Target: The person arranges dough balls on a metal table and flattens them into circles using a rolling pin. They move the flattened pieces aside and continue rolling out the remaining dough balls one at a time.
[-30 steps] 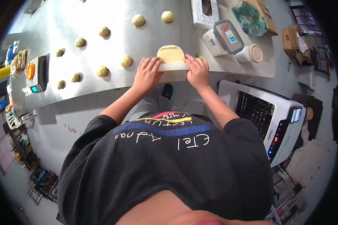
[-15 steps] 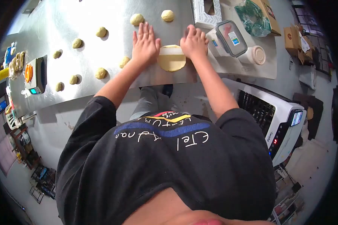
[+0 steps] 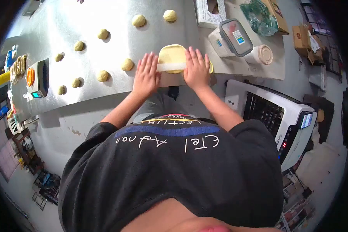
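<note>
A flat round of pale yellow dough [image 3: 172, 53] lies near the front edge of the metal table [image 3: 116, 46]. Across its near part runs a white rolling pin [image 3: 171, 67], whose ends are covered by my hands. My left hand [image 3: 146, 74] rests on the pin's left end with fingers stretched forward. On the right end lies my right hand [image 3: 197, 69], its fingers also straight and slightly apart. A yellow edge [image 3: 211, 67] shows just right of that hand, mostly hidden. A dough ball [image 3: 127, 64] sits left of my left hand.
More dough balls [image 3: 103, 75] stand in rows leftward and behind. A digital scale [image 3: 40, 79] is at the left. To the right are a lidded clear container [image 3: 232, 38], a white tub [image 3: 259, 55], a patterned box [image 3: 211, 13] and a green plastic bag [image 3: 259, 18]. A white appliance [image 3: 266, 116] stands below.
Both hands and the rolling pin have moved toward my body, from the dough's far part to its near part. More of the dough's far side now shows.
</note>
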A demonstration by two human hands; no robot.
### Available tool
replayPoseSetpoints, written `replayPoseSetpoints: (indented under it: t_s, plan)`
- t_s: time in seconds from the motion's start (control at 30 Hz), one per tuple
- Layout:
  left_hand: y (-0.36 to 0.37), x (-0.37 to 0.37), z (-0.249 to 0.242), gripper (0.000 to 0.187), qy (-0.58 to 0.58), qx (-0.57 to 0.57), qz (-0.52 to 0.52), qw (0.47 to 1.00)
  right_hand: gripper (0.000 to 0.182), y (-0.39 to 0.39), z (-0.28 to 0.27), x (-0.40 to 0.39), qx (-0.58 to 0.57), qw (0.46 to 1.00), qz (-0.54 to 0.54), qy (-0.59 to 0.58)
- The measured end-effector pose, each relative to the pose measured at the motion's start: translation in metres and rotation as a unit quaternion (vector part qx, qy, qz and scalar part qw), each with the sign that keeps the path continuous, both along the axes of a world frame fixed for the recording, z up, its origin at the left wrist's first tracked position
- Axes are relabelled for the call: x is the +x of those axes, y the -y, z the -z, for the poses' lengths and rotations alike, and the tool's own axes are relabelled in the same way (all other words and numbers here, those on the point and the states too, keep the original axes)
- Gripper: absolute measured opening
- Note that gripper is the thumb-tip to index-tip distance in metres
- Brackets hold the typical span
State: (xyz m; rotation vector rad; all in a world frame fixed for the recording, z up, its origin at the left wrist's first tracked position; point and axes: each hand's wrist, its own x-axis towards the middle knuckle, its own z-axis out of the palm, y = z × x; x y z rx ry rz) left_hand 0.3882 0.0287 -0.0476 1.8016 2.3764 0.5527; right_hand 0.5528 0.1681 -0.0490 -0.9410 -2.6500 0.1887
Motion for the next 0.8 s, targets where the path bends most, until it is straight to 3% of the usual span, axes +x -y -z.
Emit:
replayPoseSetpoints:
  t_s: [0.13,0.17,0.2,0.23,0.3,0.33,0.43,0.47,0.6,0.8]
  plan:
    - [0.020,0.006,-0.005,0.048,-0.029,0.019,0.035,0.999,0.042,0.006,0.012,0.030,-0.004,0.993,-0.068,-0.101]
    - [0.018,-0.001,-0.009,0.046,0.042,0.001,0.053,0.998,0.042,0.008,0.002,0.031,-0.001,0.993,-0.066,-0.102]
    - [0.013,-0.010,-0.014,0.044,0.111,-0.017,0.072,0.991,0.039,0.010,-0.008,0.032,-0.056,0.994,-0.058,-0.078]
    - [0.007,-0.018,-0.022,0.044,0.108,-0.015,0.076,0.991,0.036,0.014,-0.014,0.034,-0.111,0.991,-0.049,-0.055]
    - [-0.010,-0.037,-0.039,0.041,0.047,0.028,0.186,0.981,0.034,0.038,-0.022,0.035,-0.159,0.984,-0.015,-0.074]
    - [-0.017,-0.047,-0.040,0.045,0.058,-0.035,0.205,0.976,0.034,0.047,-0.022,0.033,-0.209,0.974,0.010,-0.088]
    - [-0.045,-0.075,-0.028,0.047,0.022,-0.021,0.268,0.963,0.039,0.066,-0.002,0.017,-0.280,0.953,0.045,-0.103]
    - [-0.056,-0.079,-0.020,0.049,0.022,-0.053,0.256,0.965,0.043,0.071,0.002,0.009,-0.212,0.973,0.055,-0.072]
    - [-0.095,-0.071,-0.007,0.052,-0.109,-0.058,0.268,0.955,0.059,0.079,0.010,-0.003,-0.182,0.970,0.152,-0.045]
    - [-0.144,-0.044,-0.005,0.053,-0.173,-0.040,0.292,0.940,0.068,0.075,0.008,0.000,-0.190,0.943,0.266,-0.062]
